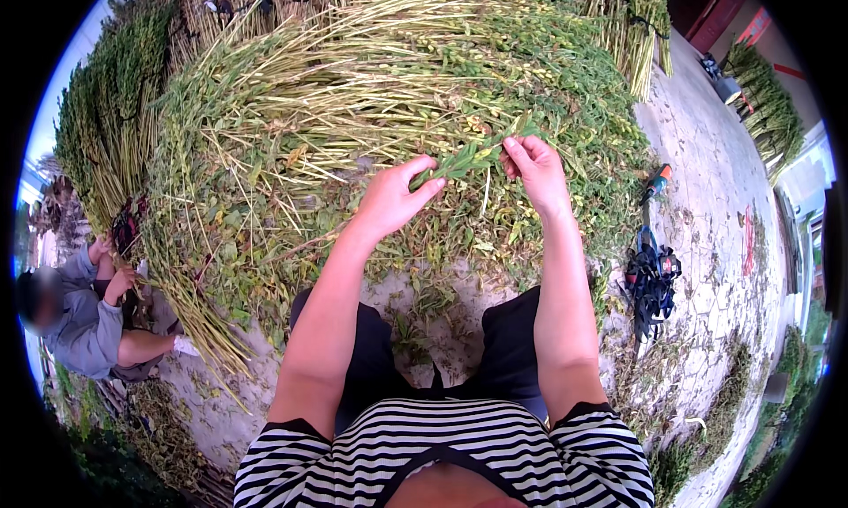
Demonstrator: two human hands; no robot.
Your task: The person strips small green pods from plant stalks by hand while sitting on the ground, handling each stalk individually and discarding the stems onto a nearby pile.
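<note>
A leafy green sesame stalk top (468,160) stretches between my two hands, over a broad heap of cut sesame stalks (318,104). My left hand (403,193) holds its lower end, with the thumb and forefinger along the stem. Near the tip, my right hand (535,167) pinches the stalk between thumb and fingers. Loose leaves (424,236) and stems lie beneath both hands, in front of my knees. Most of the heap's stalks lie roughly crosswise to me, with their leafy, podded ends to the right.
At left, a seated person (86,322) handles stalks beside a standing sesame bundle (116,110). On the right lie a green-and-orange tool handle (656,182), a tangle of black straps (650,276) and a red cord (748,243) on concrete (709,177). Tied bundles (642,44) stand behind.
</note>
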